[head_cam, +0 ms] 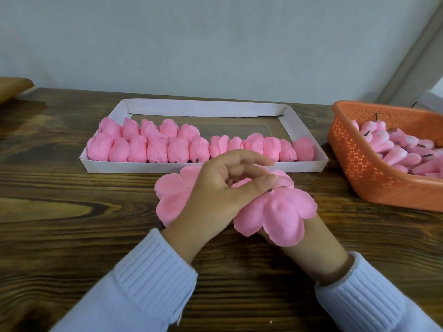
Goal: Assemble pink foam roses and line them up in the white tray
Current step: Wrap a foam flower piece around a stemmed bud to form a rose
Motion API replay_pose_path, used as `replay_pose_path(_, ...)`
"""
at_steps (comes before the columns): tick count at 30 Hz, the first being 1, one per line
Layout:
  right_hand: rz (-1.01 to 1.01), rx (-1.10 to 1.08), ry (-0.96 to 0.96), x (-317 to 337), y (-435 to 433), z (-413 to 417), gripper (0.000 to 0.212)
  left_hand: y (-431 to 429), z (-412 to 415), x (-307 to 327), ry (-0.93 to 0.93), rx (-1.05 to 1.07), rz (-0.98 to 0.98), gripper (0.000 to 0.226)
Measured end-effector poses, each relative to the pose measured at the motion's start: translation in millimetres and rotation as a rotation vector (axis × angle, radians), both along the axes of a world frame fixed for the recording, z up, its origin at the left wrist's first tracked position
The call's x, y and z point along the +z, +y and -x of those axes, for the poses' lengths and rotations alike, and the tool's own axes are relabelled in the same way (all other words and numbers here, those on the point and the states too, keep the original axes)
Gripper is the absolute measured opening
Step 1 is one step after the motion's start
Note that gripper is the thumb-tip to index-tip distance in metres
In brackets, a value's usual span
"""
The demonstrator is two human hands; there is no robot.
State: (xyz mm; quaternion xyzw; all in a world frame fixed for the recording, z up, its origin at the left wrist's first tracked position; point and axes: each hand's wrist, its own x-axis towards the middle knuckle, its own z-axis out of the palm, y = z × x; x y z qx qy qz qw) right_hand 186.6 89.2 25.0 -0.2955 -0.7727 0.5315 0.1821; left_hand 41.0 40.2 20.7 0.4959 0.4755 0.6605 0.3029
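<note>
on the dark wooden table (72, 212), a white cardboard tray (203, 107) keeps finished pink foam roses (155, 149) in two rows. just in front, the left hand (215, 197) pinches a flat pink foam petal layer (280, 216), likely seating it on its stem. the right hand (310, 237) supports it underneath, grip hidden.

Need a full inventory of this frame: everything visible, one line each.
white tray: one, white, table centre, far side
foam roses: about seventeen, pink, in the tray; the front row spans it, a shorter back row sits at the left
orange basket: one, perforated, right edge
rose buds: a pile, pink with dark stems, in the basket
flat petal layer: at least one, pink, on the table before the tray
held petal layer: one, pink, raised above the table
wooden table: one, dark brown
brown object: one, far left, cut off
sleeves: two, pale blue
left hand: fingers curled at the held layer's centre, grip unclear
right hand: under the held layer, mostly hidden
</note>
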Motion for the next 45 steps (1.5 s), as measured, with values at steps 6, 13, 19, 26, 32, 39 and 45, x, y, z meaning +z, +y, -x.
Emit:
replay_pose_path(6, -0.027, -0.069, 0.071, -9, 5, -2, 0.037, 0, 0, 1, 0.174, 0.053, -0.044, 0.017)
replay_pose_path(13, 0.645, 0.112, 0.306, -11, 17, 12, 0.028, 1, 4, 1, 0.192, 0.338, -0.215, 0.020)
replay_pose_path(19, 1.069, 0.281, 0.624, -10, 28, 10, 0.078, 0, 2, 1, 0.343, 0.458, -0.292, 0.018)
replay_pose_path(26, 1.097, 0.334, 0.618, -9, 25, 11, 0.087, 1, -2, -1, 0.350, 0.356, -0.246, 0.016)
replay_pose_path(32, 1.095, 0.406, 0.565, -10, 22, 11, 0.084, 1, -4, -1, 0.308, 0.236, -0.219, 0.024)
replay_pose_path(39, 1.120, 0.431, 0.603, -10, 20, 11, 0.080, 0, -6, -6, 0.287, 0.135, -0.090, 0.052)
replay_pose_path(45, 1.131, 0.406, 0.677, -9, 20, 11, 0.075, 2, -9, -13, 0.384, 0.187, 0.053, 0.065)
